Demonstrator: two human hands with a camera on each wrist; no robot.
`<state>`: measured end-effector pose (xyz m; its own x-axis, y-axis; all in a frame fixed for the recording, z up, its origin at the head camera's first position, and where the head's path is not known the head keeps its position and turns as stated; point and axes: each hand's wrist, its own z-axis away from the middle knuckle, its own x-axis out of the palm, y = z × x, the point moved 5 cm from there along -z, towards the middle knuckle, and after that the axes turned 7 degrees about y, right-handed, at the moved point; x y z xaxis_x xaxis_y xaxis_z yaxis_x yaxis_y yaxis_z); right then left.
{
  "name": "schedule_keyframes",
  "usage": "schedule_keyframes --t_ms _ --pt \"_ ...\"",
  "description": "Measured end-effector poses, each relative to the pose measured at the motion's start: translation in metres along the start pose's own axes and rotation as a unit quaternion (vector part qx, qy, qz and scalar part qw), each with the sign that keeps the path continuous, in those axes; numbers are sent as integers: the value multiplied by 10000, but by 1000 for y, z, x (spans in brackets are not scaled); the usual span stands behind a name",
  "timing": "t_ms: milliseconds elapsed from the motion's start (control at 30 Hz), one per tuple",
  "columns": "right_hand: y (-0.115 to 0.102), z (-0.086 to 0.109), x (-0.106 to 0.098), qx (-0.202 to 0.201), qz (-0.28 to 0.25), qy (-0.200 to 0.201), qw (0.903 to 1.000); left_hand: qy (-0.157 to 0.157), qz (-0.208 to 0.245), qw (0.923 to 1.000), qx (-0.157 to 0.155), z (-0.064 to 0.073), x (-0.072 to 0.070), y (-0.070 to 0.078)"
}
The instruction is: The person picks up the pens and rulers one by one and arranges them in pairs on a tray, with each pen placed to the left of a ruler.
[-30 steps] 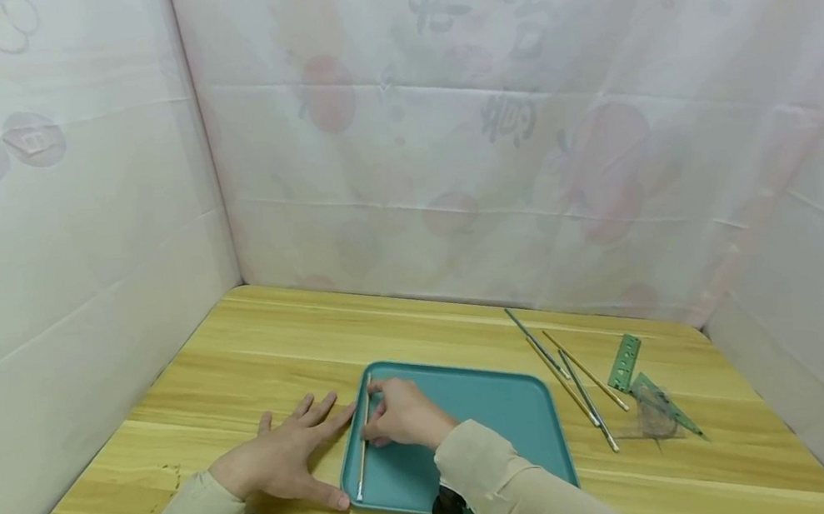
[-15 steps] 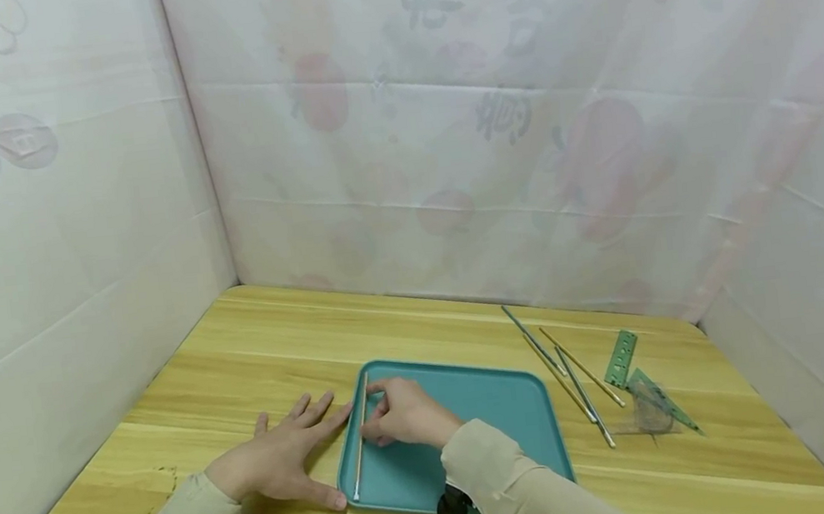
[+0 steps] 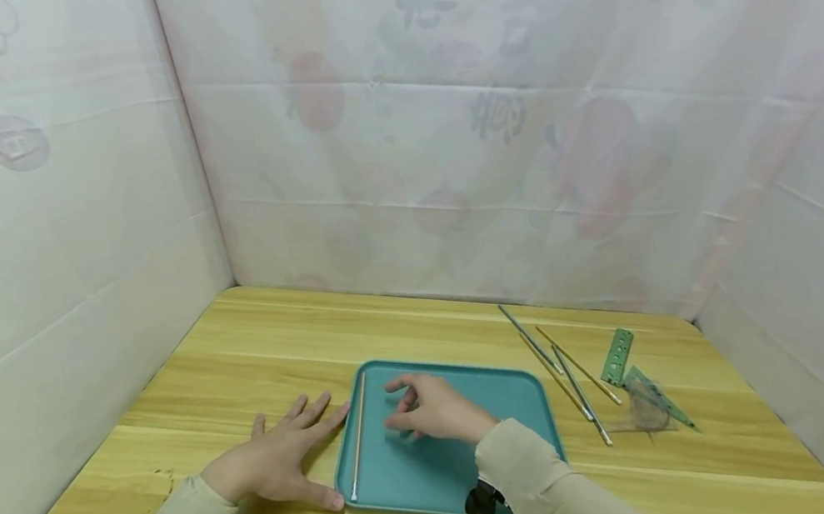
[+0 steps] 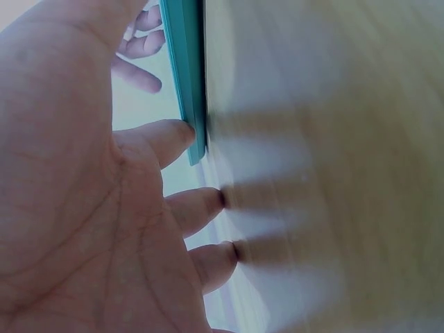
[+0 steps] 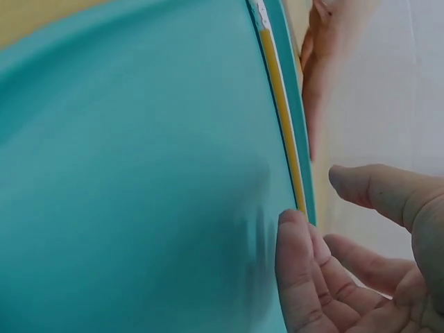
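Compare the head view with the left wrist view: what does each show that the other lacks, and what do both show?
Only the head view shows the slim yellow-brown stick lying inside the teal rectangular tray, four loose slim sticks, the green rectangular ruler with holes, the green triangular ruler and a black strap at each wrist.

Only the left wrist view shows the creased palm of the left hand.

Both share the tray's edge, the left hand beside it, part of the right hand, and the yellow wood-grain tabletop.

Pale printed cloth (image 3: 381, 252) on 3 sides — yellow wood-grain table (image 3: 256, 353) below
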<state>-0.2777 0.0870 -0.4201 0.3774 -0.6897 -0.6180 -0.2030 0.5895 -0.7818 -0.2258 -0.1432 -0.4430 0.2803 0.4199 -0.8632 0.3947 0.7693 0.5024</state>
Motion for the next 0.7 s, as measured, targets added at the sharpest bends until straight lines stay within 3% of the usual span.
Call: schedule_keyframes --t_ms 367,700 --pt "20 9 -26 139 -161 -106 9997 39 45 10000 43 1 -1 0" --pt "28 23 -52 241 -181 101 9995 0 86 9999 71 1 -1 1"
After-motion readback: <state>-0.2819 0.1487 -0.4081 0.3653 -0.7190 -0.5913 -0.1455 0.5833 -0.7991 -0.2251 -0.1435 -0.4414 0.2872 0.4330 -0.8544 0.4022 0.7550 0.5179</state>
